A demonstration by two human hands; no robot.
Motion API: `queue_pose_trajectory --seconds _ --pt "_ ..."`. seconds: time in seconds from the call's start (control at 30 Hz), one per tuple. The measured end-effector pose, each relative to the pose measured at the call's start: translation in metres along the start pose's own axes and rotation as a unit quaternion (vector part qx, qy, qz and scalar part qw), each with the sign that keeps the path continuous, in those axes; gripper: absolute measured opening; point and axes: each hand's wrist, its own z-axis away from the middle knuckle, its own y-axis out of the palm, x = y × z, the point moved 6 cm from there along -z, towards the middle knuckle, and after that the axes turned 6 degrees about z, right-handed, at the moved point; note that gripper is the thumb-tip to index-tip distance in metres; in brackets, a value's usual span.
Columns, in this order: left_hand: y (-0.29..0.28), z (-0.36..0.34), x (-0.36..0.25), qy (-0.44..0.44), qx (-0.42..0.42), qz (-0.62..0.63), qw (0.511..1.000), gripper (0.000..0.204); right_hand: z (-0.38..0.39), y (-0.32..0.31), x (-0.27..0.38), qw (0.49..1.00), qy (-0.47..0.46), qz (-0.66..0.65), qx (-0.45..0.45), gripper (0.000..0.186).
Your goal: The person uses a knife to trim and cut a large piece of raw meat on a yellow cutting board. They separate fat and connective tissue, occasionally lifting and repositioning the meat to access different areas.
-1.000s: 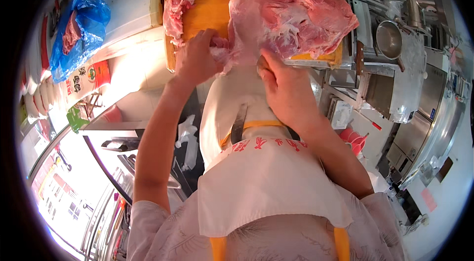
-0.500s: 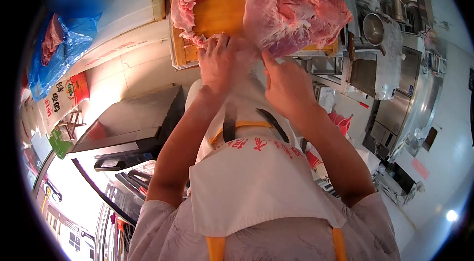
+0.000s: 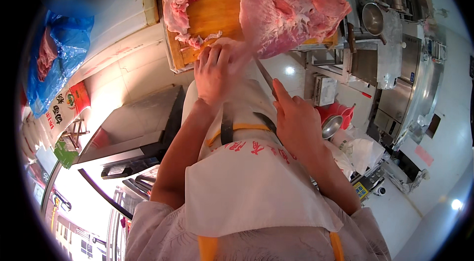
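Note:
My left hand (image 3: 211, 77) is at the near edge of the wooden board (image 3: 212, 6), its fingers curled over pale meat that a blurred patch partly hides. My right hand (image 3: 298, 115), lower and further right, grips a knife (image 3: 265, 74), its blade angled up toward the near edge of a large pink slab of raw meat (image 3: 294, 1). That slab covers the board's right half and overhangs its near side. A ragged strip of meat trimmings (image 3: 180, 1) lies along the board's left side, with small scraps above my fingers.
At left, a blue plastic bag (image 3: 61, 58) with meat lies on a white surface beside a printed sack (image 3: 66, 105). A wooden-handled knife (image 3: 351, 36) and steel pot (image 3: 373, 18) sit right of the board. Below are a dark steel-topped unit (image 3: 126, 127) and red containers (image 3: 340, 113).
My right hand has moved down, away from the slab, exposing the knife blade. My left fingers moved slightly rightward and curled at the board's edge. The view has shifted.

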Motion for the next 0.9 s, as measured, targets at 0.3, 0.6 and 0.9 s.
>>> queue_pose_trajectory --seconds 0.3,0.6,0.9 --pt "-0.001 0.000 -0.005 0.009 -0.007 0.007 1.000 0.066 -0.048 0.031 0.003 0.997 -0.023 0.070 -0.020 0.072" --pt "-0.012 0.003 -0.003 0.040 -0.023 0.016 0.999 0.062 0.011 0.044 -0.019 1.000 0.000 -0.011 -0.007 0.062" --pt "-0.012 0.004 0.000 0.034 -0.019 0.012 0.999 0.050 -0.015 0.068 -0.013 0.998 -0.020 -0.013 -0.064 0.082"
